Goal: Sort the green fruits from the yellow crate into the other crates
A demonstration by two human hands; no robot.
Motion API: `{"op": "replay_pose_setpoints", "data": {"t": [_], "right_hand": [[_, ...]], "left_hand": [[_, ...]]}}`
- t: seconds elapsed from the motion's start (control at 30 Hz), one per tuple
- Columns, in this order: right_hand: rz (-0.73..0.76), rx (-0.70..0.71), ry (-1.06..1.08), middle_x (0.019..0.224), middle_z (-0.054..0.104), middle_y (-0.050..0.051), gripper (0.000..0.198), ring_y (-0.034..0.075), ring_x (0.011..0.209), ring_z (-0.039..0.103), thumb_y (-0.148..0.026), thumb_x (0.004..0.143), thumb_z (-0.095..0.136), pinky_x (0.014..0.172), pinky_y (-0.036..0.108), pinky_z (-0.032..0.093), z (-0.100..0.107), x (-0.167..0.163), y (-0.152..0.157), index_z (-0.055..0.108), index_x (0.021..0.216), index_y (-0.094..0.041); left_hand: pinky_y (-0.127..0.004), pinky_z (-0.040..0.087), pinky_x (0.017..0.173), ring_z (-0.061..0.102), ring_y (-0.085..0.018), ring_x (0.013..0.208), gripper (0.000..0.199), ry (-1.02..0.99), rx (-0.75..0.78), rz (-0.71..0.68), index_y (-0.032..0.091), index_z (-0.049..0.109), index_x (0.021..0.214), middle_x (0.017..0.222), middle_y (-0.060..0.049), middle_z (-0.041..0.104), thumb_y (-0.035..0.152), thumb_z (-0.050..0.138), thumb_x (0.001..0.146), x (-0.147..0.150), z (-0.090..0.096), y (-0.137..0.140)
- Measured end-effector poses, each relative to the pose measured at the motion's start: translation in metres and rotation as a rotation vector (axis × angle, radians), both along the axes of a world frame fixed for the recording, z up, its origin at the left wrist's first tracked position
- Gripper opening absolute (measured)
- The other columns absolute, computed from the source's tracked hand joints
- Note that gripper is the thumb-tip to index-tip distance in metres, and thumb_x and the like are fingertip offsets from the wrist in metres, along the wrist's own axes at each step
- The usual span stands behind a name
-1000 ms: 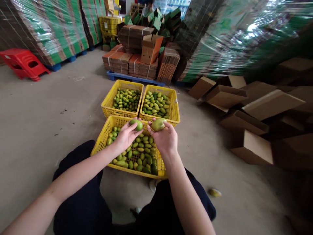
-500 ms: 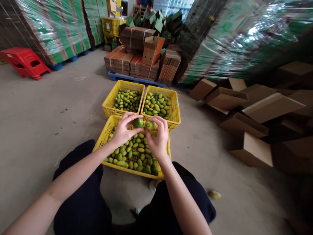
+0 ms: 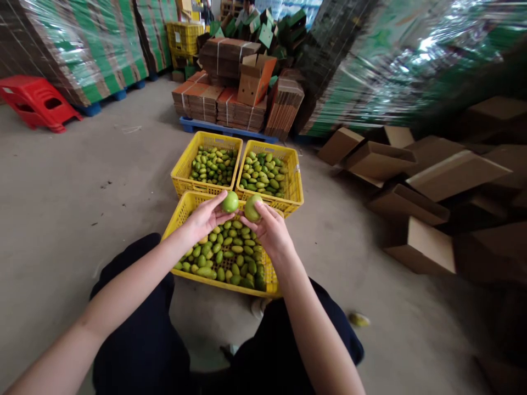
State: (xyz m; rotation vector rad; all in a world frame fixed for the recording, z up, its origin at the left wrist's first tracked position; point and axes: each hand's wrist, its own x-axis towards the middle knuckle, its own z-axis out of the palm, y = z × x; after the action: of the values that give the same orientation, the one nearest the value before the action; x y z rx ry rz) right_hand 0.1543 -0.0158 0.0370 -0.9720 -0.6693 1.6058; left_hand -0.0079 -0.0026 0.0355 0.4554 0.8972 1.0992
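Note:
My left hand (image 3: 209, 216) grips a bright green lemon (image 3: 230, 202) between thumb and fingers. Close beside it, my right hand (image 3: 269, 226) holds a paler, yellowish-green lemon (image 3: 252, 208), its thumb on top. A small gap separates the two fruits. Both hands are raised over the near yellow crate (image 3: 222, 286), in which many green and yellow-green lemons (image 3: 220, 255) lie loose. Behind it stand a left yellow crate (image 3: 186, 176) and a right yellow crate (image 3: 295, 184), side by side, both with similar fruit. Part of the near crate's contents is hidden by my hands.
A single lemon (image 3: 359, 319) lies on the floor at my right. Empty cardboard boxes (image 3: 428, 247) are heaped on the right. Bundled flat cartons (image 3: 230, 63) sit on a blue pallet (image 3: 230, 130) beyond the crates. A red stool (image 3: 39, 101) stands far left.
Both lemons have been turned in my fingers, their stem ends no longer facing me. My hands have rolled so the palms face more upward. The view has shifted slightly.

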Motion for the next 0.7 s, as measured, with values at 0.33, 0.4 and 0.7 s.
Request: {"op": "replay_pose_setpoints", "data": {"t": [0.33,0.4,0.7], "right_hand": [[0.056,-0.350,0.175,0.062,0.071,0.005,0.026,0.013,0.049,0.067,-0.039,0.089,0.061,0.049,0.017,0.058,0.003,0.003,0.007,0.067,0.078,-0.016],[0.083,-0.352,0.168,0.060,0.070,0.005,0.028,0.013,0.045,0.064,-0.041,0.088,0.062,0.042,0.018,0.055,0.001,0.003,0.007,0.067,0.078,-0.016],[0.076,-0.270,0.126,0.067,0.071,0.001,0.016,0.011,0.052,0.063,-0.031,0.077,0.073,0.052,0.021,0.053,-0.013,0.000,0.008,0.066,0.078,-0.017]], "left_hand": [[-0.022,0.060,0.054,0.070,-0.016,0.057,0.029,-0.157,-0.313,-0.048,0.001,0.065,0.089,0.070,-0.014,0.072,0.028,0.054,0.094,0.001,-0.001,0.005],[-0.022,0.059,0.052,0.068,-0.015,0.053,0.030,-0.123,-0.329,-0.042,0.003,0.066,0.088,0.069,-0.013,0.071,0.031,0.057,0.093,0.001,-0.001,0.004],[-0.019,0.051,0.049,0.062,-0.010,0.052,0.017,-0.041,-0.308,0.000,0.010,0.067,0.077,0.063,-0.004,0.067,0.021,0.060,0.089,0.004,-0.006,0.005]]}}
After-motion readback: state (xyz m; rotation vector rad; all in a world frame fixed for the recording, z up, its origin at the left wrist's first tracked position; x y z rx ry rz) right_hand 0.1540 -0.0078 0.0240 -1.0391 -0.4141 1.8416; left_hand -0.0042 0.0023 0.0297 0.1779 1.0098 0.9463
